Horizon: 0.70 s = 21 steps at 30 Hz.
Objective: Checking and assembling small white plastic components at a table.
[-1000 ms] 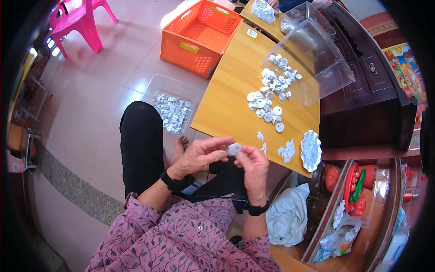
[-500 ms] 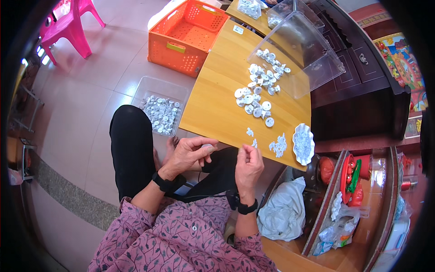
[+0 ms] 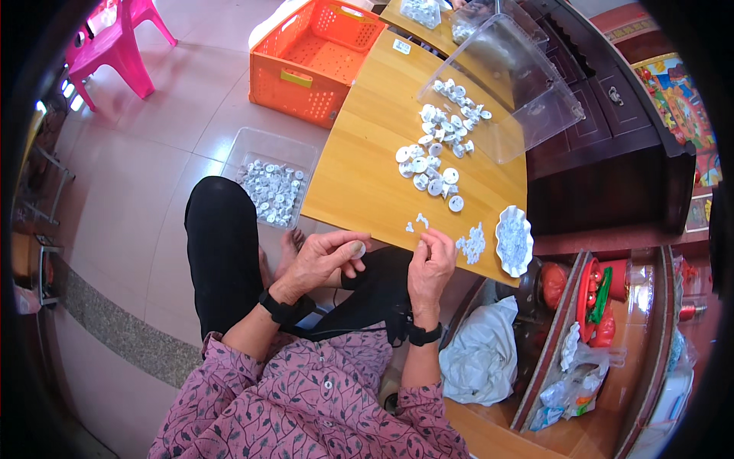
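Hands over the lap, just off the near edge of the wooden tabletop [image 3: 367,153]. Left hand [image 3: 321,260] closed on a small round white plastic disc [image 3: 357,249], pinched at the fingertips. Right hand [image 3: 430,264] curled narrow beside it, fingertips together; anything held, too small to tell. More white discs [image 3: 432,164] scattered on the tabletop, others in a clear plastic bin [image 3: 269,183] on the floor.

Both forearms reach forward over the lap, wrists banded. Left hand [image 3: 325,260] pinches with fingertips curled; right hand [image 3: 430,264] seems loosely closed, fingers raised.
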Available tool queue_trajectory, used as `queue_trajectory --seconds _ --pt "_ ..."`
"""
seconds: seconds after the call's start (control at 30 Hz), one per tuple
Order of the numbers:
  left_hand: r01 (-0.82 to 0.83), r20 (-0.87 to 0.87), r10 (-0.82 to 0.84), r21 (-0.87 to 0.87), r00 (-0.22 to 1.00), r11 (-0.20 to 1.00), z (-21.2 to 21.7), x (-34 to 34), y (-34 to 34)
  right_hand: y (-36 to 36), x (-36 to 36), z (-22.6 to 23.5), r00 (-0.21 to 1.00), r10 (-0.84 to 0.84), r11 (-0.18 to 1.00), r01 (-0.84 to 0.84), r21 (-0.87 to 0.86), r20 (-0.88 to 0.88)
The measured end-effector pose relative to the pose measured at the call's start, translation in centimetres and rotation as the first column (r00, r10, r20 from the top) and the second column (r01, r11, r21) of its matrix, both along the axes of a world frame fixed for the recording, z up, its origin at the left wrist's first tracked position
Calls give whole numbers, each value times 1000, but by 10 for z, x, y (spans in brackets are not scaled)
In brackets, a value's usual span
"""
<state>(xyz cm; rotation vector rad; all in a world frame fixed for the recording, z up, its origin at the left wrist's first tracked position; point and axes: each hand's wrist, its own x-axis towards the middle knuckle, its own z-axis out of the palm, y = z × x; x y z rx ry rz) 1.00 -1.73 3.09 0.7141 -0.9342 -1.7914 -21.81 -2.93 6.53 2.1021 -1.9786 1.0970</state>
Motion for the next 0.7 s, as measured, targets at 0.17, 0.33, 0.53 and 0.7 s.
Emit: queue_trajectory --seconds 0.17,0.33,0.53,0.7 --pt "102 -204 -84 78 975 992 -6 -4 0 5 5 3 1000 -10 1000 10 17 -1" --pt "113 -234 -93 76 968 991 -5 -7 1 9 17 8 985 -12 999 18 32 -174" --pt "118 -182 -100 88 978 989 -2 -3 0 14 20 8 983 24 999 -19 31 -181" --pt "112 -164 -98 78 982 991 -2 -4 1 15 23 13 970 37 997 -19 78 -239"
